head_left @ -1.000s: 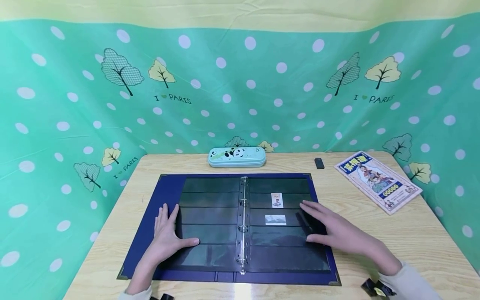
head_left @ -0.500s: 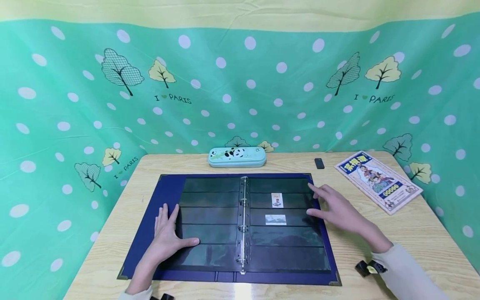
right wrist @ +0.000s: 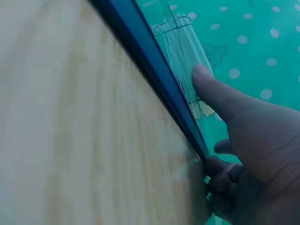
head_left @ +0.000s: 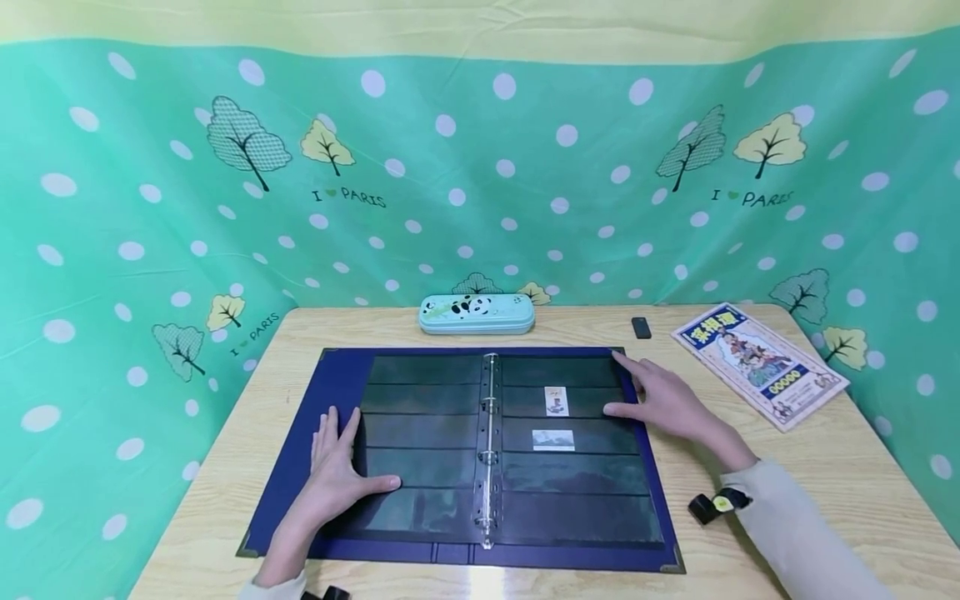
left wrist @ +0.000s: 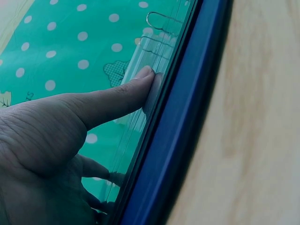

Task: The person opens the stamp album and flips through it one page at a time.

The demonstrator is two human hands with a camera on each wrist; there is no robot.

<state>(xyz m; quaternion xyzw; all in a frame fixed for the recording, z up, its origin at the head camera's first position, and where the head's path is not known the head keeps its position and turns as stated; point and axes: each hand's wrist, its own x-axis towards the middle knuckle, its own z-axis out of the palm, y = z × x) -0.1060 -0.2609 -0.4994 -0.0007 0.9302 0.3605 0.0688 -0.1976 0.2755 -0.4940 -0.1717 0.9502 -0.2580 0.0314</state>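
An open ring-binder stamp album [head_left: 288, 492] with a dark blue cover and black pocket pages lies on the table. Two stamps sit in its right page: an upright one [head_left: 557, 401] and a wide grey one [head_left: 553, 440]. My left hand [head_left: 333, 479] rests on the left page, fingers spread and thumb out, the thumb touching the page in the left wrist view. At the album's upper right edge is my right hand [head_left: 667, 402], its index fingertip by the corner and its thumb over the page. In the right wrist view, the lower fingers bend beside the blue cover [right wrist: 154, 70].
A light blue panda pencil case [head_left: 476, 315] stands behind the album. To its right are a small black object [head_left: 641, 327] and a colourful printed booklet [head_left: 761, 362]. A green dotted cloth [head_left: 420, 208] hangs around the wooden table [head_left: 750, 450].
My right hand has moved up along the album's right edge, from beside the middle pockets to near the upper corner. My left hand stays in place.
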